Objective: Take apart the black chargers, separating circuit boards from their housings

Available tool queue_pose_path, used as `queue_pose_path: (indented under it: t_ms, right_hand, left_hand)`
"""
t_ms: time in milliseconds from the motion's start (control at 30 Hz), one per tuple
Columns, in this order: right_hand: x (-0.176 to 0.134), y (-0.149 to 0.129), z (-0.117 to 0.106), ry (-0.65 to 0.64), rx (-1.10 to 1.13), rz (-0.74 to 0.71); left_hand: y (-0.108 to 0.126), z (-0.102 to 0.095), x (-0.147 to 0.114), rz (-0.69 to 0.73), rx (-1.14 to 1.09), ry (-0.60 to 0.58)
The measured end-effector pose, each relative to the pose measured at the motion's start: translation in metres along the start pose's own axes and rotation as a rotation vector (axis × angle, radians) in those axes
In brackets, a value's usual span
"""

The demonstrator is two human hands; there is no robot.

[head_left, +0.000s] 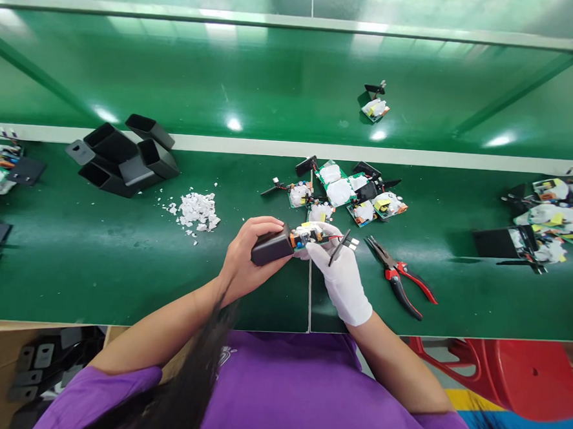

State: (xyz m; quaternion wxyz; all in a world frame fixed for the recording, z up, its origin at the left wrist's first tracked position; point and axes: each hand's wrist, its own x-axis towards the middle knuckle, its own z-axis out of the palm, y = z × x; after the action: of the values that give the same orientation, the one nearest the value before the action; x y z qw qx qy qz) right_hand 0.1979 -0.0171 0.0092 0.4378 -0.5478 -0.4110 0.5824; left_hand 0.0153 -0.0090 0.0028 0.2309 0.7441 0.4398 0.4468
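Note:
My bare left hand is wrapped round a black plastic adapter housing, held at a tilt above the bench. In my white-gloved right hand is a circuit board with white filler and yellow tape. The board's left end sits at the mouth of the housing, and part of it may be inside. From the board, a red wire leads to a black end plate with metal plug prongs, which hangs over the gloved fingers. Red-and-black pliers lie on the bench to the right of my right hand.
Several circuit boards lie beyond my hands, and one more board lies farther back. Black housings and white crumbs are to the left. More assemblies stand at right. A red stool is below the bench edge.

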Motion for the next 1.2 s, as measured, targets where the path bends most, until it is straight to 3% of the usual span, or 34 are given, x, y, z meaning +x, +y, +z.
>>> queue_pose_path:
  t_ms: [367,1200]
  right_hand:
    - [0.0011,0.0023,-0.0024,0.003,-0.066,-0.05]
    - [-0.0005,-0.0002,-0.0006,-0.014,-0.011,0.002]
  left_hand:
    - [-0.0014,0.0011,-0.0017,-0.017,-0.037,0.012]
    - [0.0003,0.0001,-0.001,-0.048,-0.019,0.001]
